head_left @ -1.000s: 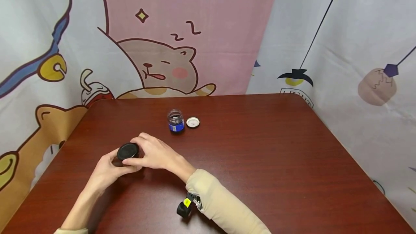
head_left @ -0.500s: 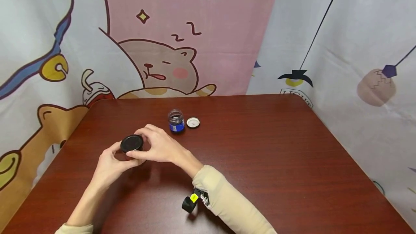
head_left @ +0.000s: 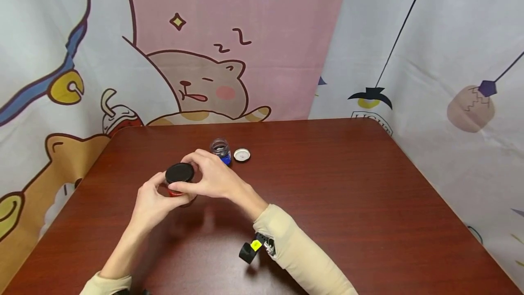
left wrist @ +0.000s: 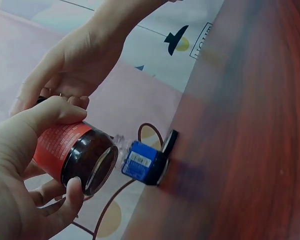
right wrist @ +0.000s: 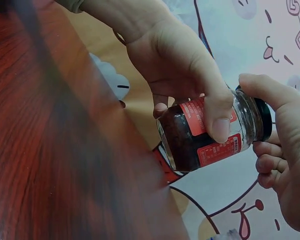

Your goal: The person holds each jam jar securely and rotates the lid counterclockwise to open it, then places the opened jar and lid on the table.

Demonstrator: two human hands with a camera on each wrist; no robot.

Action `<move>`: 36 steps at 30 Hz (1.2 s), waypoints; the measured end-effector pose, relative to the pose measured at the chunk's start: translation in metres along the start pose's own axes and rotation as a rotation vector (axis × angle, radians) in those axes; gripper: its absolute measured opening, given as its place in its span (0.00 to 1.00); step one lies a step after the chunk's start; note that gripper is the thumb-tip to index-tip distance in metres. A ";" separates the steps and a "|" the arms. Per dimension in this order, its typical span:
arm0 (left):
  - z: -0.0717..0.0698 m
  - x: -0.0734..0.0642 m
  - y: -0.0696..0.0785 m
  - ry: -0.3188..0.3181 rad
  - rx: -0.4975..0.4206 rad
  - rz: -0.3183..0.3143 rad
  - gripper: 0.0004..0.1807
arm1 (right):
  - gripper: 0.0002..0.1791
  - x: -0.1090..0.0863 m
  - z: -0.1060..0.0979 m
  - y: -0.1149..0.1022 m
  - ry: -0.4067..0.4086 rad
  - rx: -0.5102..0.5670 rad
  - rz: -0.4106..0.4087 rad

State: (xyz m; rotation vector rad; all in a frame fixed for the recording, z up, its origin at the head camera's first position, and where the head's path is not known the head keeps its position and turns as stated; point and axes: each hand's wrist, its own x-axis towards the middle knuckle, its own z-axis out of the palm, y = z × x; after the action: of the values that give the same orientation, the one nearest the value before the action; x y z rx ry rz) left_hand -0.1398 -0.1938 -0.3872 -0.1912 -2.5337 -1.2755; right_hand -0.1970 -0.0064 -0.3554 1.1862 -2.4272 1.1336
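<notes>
"Head view up: how far along are you?"

"The blue-labelled jar [head_left: 221, 148] is open. It stands towards the back of the tabletop [head_left: 327, 185], and a loose lid [head_left: 242, 155] lies just beside it, pale inside facing up. The red-labelled jar [right wrist: 201, 142] sits between my left hand [head_left: 153, 201] and right hand [head_left: 214, 176], its black lid [head_left: 180, 173] on. By my judgement that lid is what's left; whether it's loosened, I can't tell."

"And the grips?"

"My left is curled round the jar's body, thumb one side, fingers the other. My right has its thumb and fingers closed about the lid's rim. The left wrist view shows the jar's base, so I'd say I'm holding it up off the tabletop."

"What about the surface and the room?"

"Reddish-brown wood grain, rounded far corners. Beyond it hangs a printed cloth [head_left: 282, 35], pink in the middle and pale at the sides, with a sleeping cartoon animal [head_left: 213, 76] and a yellow bell [head_left: 61, 89]. I'm wearing cream sleeves [head_left: 303, 249], and a black gadget [head_left: 247, 253] sits by my right wrist."
</notes>
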 end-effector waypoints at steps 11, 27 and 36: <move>0.012 0.009 0.017 -0.007 -0.004 0.064 0.21 | 0.25 -0.008 -0.018 0.003 0.038 0.003 0.012; 0.032 0.021 0.040 -0.025 -0.013 0.155 0.22 | 0.23 -0.023 -0.051 0.012 0.071 0.014 -0.021; 0.048 0.028 0.055 -0.028 -0.005 0.226 0.19 | 0.25 -0.037 -0.070 0.018 0.080 0.000 0.008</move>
State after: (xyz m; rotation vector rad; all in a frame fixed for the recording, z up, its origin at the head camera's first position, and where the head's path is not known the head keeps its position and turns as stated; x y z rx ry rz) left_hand -0.1626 -0.1227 -0.3637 -0.4845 -2.4490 -1.1980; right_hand -0.1957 0.0724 -0.3356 1.1106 -2.3742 1.1603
